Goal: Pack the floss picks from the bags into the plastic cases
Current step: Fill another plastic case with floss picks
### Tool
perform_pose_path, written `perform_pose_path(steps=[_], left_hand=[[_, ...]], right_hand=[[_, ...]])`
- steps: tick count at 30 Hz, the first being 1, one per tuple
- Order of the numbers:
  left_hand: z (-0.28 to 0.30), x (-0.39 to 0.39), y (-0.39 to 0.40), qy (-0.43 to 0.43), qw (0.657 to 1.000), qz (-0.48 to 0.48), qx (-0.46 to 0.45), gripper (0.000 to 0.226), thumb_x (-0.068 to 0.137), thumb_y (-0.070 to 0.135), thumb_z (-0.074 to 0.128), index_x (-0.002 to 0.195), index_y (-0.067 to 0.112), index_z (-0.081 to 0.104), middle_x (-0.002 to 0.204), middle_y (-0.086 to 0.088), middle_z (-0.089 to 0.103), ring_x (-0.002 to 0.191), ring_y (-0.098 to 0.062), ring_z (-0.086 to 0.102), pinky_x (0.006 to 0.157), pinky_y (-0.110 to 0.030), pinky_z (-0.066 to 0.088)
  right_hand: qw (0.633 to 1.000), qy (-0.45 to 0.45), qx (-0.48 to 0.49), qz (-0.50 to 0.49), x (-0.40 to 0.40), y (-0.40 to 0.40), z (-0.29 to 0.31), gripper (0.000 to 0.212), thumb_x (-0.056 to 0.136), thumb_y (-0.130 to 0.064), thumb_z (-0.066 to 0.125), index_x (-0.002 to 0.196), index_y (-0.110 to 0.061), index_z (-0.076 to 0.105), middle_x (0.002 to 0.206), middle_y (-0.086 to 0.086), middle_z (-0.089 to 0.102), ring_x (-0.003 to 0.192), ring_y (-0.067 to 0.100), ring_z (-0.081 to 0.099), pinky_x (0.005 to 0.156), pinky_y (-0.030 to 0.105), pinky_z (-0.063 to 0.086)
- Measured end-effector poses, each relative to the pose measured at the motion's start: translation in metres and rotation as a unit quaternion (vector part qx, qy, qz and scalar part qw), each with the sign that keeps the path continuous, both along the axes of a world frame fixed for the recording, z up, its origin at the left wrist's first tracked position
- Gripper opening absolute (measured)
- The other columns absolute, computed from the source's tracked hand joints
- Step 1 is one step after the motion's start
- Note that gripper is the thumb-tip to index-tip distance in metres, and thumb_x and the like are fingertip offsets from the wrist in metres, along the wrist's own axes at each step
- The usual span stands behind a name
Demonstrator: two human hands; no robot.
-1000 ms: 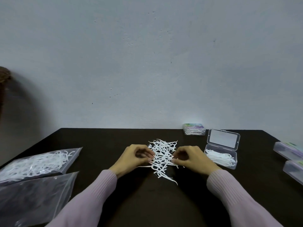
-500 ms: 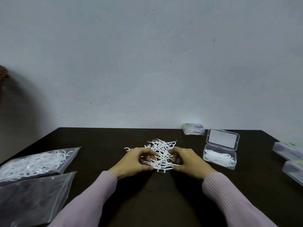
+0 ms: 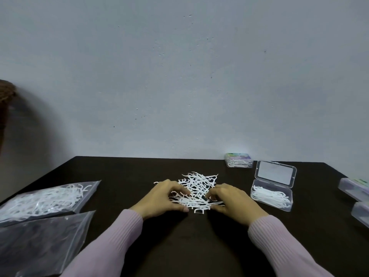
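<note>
Your left hand (image 3: 162, 196) & right hand (image 3: 232, 200) curl their fingers into the near edge of the loose floss picks (image 3: 196, 188) mid-table (image 3: 123, 176), cupping from both sides; can't tell if any pick is pinched. Open case (image 3: 272, 198), part-filled, sits right; full bag (image 3: 44, 198) left.
</note>
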State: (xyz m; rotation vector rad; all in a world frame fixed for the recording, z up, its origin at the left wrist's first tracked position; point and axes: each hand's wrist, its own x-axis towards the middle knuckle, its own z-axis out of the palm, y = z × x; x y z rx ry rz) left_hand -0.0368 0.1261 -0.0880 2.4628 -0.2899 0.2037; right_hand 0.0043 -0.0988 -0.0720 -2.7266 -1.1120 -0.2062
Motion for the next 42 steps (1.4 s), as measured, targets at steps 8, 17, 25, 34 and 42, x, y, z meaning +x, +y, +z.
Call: perform_pose_path(steps=[8,17,25,34,42], left_hand=[[0.005,-0.001,0.003,0.024,1.000,-0.014,0.003,0.031,0.078,0.020,0.076,0.108,0.023,0.069,0.101,0.017,0.066,0.093,0.008,0.058,0.083,-0.006,0.043],[0.001,0.000,0.005,-0.046,0.996,-0.011,0.073,0.020,0.083,0.023,0.071,0.103,0.021,0.071,0.092,0.011,0.063,0.084,-0.001,0.057,0.076,-0.011,0.044],[0.003,-0.003,0.000,-0.124,0.968,-0.015,0.219,0.021,0.094,0.021,0.055,0.112,0.021,0.063,0.107,0.005,0.064,0.099,-0.010,0.057,0.084,-0.022,0.044],[0.005,-0.005,-0.005,-0.200,0.974,0.032,0.098,0.015,0.089,0.021,0.063,0.102,0.018,0.069,0.091,0.006,0.068,0.085,-0.007,0.062,0.078,-0.026,0.050],[0.015,0.007,-0.037,-0.201,0.978,0.011,-0.051,0.019,0.085,0.030,0.065,0.099,0.018,0.073,0.088,0.013,0.071,0.084,0.002,0.065,0.077,-0.023,0.053]], right_hand=[[1.000,0.018,0.003,-0.003,0.003,0.001,-0.002,0.027,0.091,-0.026,0.057,0.118,-0.022,0.057,0.118,-0.004,0.055,0.109,0.013,0.053,0.087,0.027,0.042],[0.998,-0.058,-0.036,0.000,0.000,0.003,-0.002,0.016,0.094,-0.025,0.051,0.106,-0.016,0.058,0.113,0.001,0.058,0.105,0.020,0.054,0.081,0.029,0.040],[0.987,-0.139,-0.082,-0.012,-0.002,0.004,0.000,0.018,0.094,-0.014,0.040,0.099,-0.012,0.057,0.105,0.005,0.061,0.098,0.028,0.058,0.071,0.033,0.038],[0.988,-0.053,0.143,-0.021,0.012,-0.018,-0.003,0.020,0.092,-0.024,0.057,0.105,-0.014,0.068,0.100,0.002,0.067,0.094,0.020,0.061,0.082,0.032,0.047],[0.962,0.002,0.265,-0.066,0.017,-0.065,0.012,0.015,0.087,-0.014,0.063,0.100,-0.016,0.069,0.082,-0.008,0.062,0.076,0.006,0.061,0.077,0.019,0.051]])
